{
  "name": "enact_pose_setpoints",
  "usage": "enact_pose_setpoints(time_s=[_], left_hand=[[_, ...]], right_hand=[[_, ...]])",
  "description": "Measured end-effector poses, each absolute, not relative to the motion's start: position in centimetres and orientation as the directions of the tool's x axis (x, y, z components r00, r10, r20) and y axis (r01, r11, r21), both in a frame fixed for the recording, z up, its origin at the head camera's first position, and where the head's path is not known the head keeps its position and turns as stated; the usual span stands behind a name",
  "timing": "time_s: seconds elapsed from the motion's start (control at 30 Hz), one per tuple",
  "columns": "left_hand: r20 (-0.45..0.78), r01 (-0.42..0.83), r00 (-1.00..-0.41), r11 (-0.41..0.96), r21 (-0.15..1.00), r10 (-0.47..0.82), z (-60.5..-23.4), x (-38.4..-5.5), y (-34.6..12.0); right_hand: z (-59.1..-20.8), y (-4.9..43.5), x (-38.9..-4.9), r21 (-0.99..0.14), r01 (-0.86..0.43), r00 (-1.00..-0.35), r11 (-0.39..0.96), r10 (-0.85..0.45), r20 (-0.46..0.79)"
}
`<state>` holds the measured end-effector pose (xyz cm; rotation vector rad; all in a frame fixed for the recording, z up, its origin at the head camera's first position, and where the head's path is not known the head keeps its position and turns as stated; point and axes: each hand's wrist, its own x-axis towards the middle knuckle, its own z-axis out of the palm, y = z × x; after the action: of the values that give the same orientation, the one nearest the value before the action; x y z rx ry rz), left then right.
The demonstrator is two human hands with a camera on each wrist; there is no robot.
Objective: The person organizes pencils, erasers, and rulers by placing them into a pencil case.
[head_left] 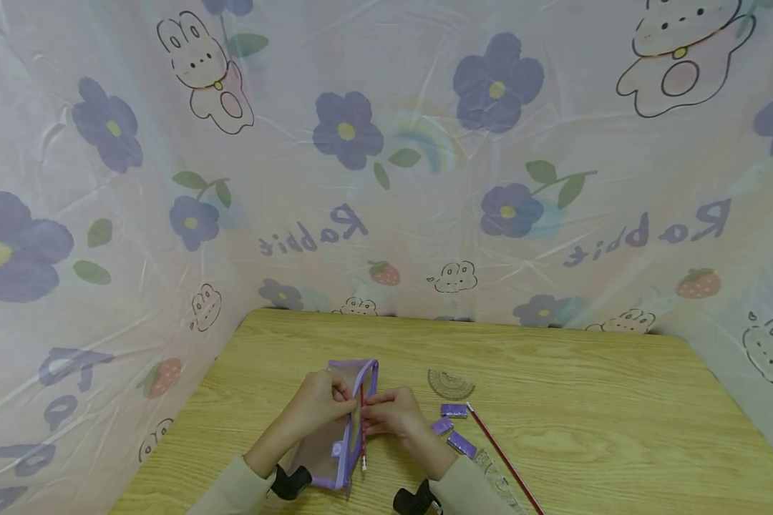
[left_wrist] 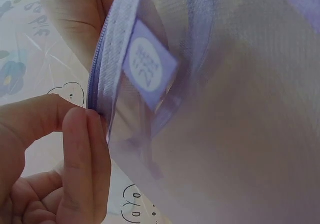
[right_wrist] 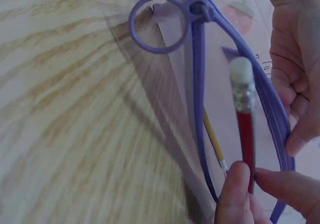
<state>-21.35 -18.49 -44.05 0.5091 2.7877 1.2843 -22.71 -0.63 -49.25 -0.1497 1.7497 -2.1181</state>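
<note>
A mesh pencil pouch with purple trim lies on the table, its zipper parted. My left hand pinches one zippered edge of its mouth between thumb and fingers. Between the thumb and fingers of my right hand is a red pencil, with its white eraser end toward the wrist camera. That pencil stands at the pouch's opening, between the two zipper edges. Through the opening a yellow pencil shows inside. A purple ring pull hangs at the zipper's end, and a purple tag sits beside the zipper.
Right of the pouch on the wooden table lie a clear protractor, purple-wrapped small blocks, a clear ruler and another red pencil. Printed cloth hangs behind and at both sides.
</note>
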Motion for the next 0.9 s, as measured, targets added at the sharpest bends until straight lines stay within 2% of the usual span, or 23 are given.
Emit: enact_pose_setpoints(time_s=[0.57,0.9], left_hand=[[0.102,0.272,-0.946,0.587,0.762,0.306,-43.76,-21.3,-18.5],[0.08,0.253,-0.947,0.574,0.779,0.31,-43.65,-21.4,-18.57]], right_hand=[[-49.03,-1.39,-22.4,-0.968,0.195,-0.922,-0.16,-0.368,-0.125],[-48.43,-1.04,-22.41,-0.966,0.208,-0.928,-0.154,-0.344,-0.144]])
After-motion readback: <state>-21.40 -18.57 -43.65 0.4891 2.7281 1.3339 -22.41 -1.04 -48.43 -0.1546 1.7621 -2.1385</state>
